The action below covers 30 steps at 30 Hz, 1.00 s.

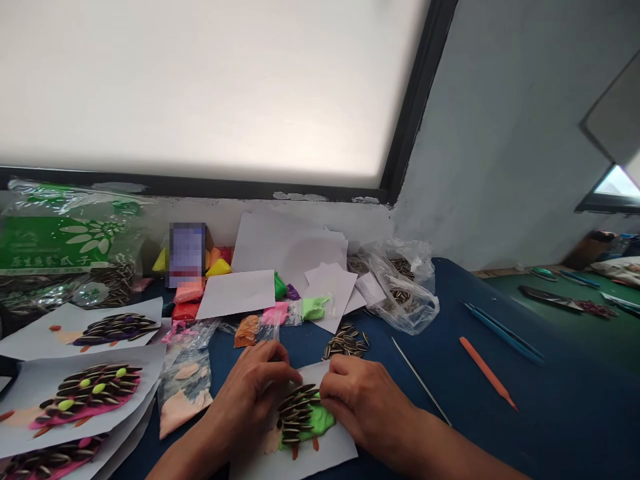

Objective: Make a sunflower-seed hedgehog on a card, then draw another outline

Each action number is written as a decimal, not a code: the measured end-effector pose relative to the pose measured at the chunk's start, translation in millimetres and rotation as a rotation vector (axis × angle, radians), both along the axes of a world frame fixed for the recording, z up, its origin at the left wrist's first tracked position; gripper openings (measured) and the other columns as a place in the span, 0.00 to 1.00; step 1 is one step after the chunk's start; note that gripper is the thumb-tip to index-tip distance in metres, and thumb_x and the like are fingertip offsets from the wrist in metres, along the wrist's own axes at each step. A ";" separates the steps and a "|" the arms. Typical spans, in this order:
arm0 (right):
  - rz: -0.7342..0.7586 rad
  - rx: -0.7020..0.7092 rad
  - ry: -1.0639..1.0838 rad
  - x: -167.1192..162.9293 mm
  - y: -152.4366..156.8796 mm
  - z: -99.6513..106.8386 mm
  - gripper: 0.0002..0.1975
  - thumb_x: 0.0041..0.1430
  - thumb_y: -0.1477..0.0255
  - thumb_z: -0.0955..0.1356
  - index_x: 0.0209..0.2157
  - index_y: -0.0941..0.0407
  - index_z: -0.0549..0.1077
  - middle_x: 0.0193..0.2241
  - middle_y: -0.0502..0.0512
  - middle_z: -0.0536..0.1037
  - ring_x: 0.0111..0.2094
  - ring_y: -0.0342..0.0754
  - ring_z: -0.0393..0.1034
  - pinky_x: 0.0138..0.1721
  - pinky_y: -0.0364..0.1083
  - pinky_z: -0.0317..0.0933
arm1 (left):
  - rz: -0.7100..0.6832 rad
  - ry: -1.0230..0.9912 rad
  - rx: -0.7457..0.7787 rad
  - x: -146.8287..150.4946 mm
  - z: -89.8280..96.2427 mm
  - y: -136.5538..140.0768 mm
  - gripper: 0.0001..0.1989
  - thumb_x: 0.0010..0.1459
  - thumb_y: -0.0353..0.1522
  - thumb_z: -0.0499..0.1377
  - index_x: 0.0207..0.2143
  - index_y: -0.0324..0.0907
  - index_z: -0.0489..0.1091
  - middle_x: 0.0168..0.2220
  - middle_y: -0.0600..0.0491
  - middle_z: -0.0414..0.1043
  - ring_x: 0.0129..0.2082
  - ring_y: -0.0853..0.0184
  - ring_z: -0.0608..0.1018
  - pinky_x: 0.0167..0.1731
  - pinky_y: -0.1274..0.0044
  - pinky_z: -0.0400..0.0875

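Note:
A hedgehog picture of green clay with rows of striped sunflower seeds lies on a white paper sheet in front of me. Its head is pale peach clay, with small brown feet below. My left hand rests at the picture's upper left, fingers curled and thumb reaching towards the seeds. My right hand is at the picture's right edge, fingers bent into a pinch at the green clay. Whatever either hand's fingertips hold is hidden. A loose pile of sunflower seeds lies just beyond my hands.
Finished-looking seed hedgehogs on paper lie stacked at the left. Bagged clay, paper sheets and a plastic bag of seeds stand behind. On the right lie a metal rod, an orange tool and blue tweezers.

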State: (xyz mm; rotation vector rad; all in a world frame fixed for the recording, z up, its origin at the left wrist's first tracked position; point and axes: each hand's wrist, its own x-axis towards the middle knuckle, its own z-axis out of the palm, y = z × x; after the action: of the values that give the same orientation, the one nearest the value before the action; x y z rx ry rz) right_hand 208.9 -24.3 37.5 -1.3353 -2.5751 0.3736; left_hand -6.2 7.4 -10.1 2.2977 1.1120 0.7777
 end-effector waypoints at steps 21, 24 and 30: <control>-0.260 -0.035 -0.034 26.4 28.4 24.0 0.08 0.61 0.78 0.65 0.30 0.57 0.75 0.30 0.52 0.75 0.29 0.44 0.68 0.30 0.42 0.55 | 0.076 -0.035 -0.062 2.2 0.4 -1.8 0.10 0.59 0.30 0.50 0.37 0.46 0.71 0.36 0.52 0.69 0.37 0.63 0.71 0.38 0.72 0.65; -0.242 -0.038 -0.022 26.6 31.0 15.2 0.08 0.61 0.78 0.65 0.31 0.56 0.76 0.32 0.52 0.75 0.31 0.44 0.69 0.31 0.41 0.57 | 0.102 0.001 -0.056 3.4 0.5 -2.0 0.08 0.59 0.31 0.51 0.31 0.45 0.69 0.33 0.52 0.68 0.35 0.63 0.71 0.36 0.72 0.64; -0.199 -0.013 -0.004 22.3 31.1 5.2 0.09 0.61 0.76 0.66 0.41 0.54 0.76 0.38 0.53 0.74 0.36 0.45 0.71 0.35 0.41 0.61 | 0.101 0.018 -0.038 3.2 -0.2 -1.2 0.08 0.58 0.30 0.51 0.26 0.43 0.66 0.29 0.54 0.67 0.31 0.65 0.69 0.33 0.74 0.62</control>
State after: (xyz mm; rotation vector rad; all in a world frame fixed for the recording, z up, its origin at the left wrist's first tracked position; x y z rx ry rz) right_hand 231.2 6.8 42.7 -1.5811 -2.4173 0.3521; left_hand -2.9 6.2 -10.3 2.2364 1.2484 0.7679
